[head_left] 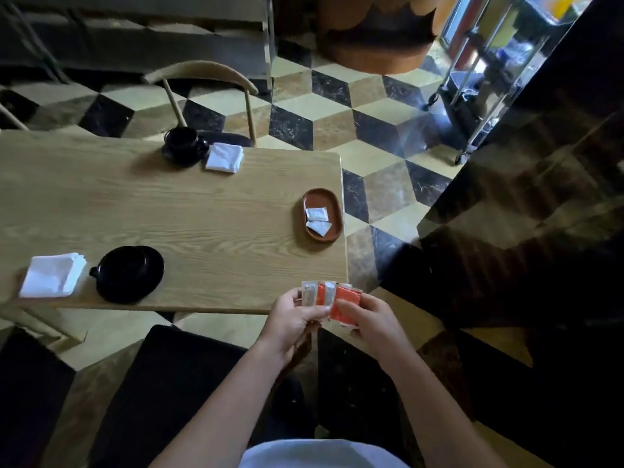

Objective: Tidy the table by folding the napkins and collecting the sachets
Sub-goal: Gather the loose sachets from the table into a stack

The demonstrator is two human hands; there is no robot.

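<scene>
We see both hands gripping a fan of red sachets (332, 300) between them — left hand (297, 319) pinching one side, right hand (369, 320) the other — just off the table (202, 214) corner.

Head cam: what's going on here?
A person is tidying a wooden table. Both hands, left hand and right hand, hold a fan of orange sachets just off the table's near corner. Two white sachets already lie in the brown oval tray. Two napkins, one far and one near, sit folded beside black cups.
</scene>
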